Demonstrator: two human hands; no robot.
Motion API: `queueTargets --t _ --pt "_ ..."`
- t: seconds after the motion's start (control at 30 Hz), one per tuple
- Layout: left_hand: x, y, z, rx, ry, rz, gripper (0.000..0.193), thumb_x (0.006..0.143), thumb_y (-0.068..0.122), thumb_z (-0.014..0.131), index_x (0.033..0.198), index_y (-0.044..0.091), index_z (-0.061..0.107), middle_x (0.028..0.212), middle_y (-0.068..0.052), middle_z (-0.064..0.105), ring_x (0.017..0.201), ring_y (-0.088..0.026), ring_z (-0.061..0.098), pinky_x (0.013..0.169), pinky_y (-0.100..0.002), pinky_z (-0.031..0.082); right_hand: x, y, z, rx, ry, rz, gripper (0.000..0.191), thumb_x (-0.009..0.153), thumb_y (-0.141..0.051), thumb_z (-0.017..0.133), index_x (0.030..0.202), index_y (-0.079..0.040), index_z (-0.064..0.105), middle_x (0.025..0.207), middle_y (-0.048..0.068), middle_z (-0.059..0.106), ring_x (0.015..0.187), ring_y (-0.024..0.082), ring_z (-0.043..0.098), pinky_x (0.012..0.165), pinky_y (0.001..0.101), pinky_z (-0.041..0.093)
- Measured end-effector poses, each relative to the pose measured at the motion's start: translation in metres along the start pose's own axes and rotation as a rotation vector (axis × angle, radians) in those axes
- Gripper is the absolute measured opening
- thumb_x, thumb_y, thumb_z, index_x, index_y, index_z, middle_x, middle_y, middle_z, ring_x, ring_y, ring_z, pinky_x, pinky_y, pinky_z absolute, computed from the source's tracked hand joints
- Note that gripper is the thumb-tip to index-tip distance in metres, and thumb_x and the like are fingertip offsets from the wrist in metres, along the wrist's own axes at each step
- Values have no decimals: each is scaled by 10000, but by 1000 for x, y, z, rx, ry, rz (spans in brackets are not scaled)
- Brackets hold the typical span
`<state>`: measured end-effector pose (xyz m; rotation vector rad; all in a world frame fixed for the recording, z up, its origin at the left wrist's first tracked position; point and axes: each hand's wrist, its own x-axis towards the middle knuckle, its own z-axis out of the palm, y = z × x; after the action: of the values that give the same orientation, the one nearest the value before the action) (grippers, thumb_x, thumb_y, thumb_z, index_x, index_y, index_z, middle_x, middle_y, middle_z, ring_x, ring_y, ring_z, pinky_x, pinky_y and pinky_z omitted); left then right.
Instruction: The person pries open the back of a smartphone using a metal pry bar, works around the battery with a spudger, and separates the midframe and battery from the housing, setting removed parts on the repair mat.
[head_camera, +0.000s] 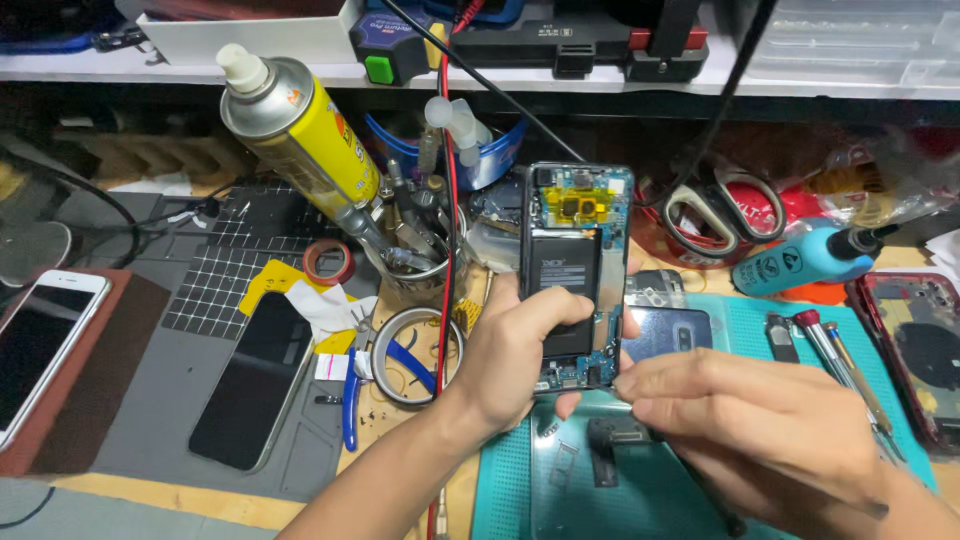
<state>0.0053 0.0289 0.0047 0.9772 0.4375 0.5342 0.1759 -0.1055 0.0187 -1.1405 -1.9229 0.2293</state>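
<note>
Left hand (520, 350) holds opened phone (575, 270); right hand (740, 410) touches it.

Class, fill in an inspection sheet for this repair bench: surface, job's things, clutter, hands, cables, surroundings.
Surface: teal mat and grey mat on a wooden bench.
Job's things: opened phone, held upright, battery showing.
Clutter: spray can, scissors, blue bottle, black phone, white phone.
Hands: left hand holds the opened phone; right hand pinches at its lower edge.
Cables: red wire, black cable.
Surroundings: shelf above.
</note>
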Motion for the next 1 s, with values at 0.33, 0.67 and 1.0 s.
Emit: queueTargets --t 0.33,0.67,1.0 --pt "5 2 -2 -180 -23 -30 509 944 130 421 1387 -73 569 991 -203 694 783 -286 739 518 -303 592 -7 4 2 75 103 2 162 839 6 729 997 31 704 1068 158 752 1026 284 786 926 372 624" --pt "-2 24 4 103 -142 -3 531 952 124 440 1428 -74 566 1024 -187 719 840 -238 744 432 -273 520 -37 26 -16 381 113 431 118 867 42 728 969 43 787 1021 163 761 931 223 804 832 323 656" --pt "-4 28 6 155 -114 -4 512 934 123 464 1385 -80 596 976 -181 735 788 -212 739 417 -274 512 -23 24 -15 396 68 392 132 846 18 737 963 28 797 1004 140 779 958 243 771 882 331 651"
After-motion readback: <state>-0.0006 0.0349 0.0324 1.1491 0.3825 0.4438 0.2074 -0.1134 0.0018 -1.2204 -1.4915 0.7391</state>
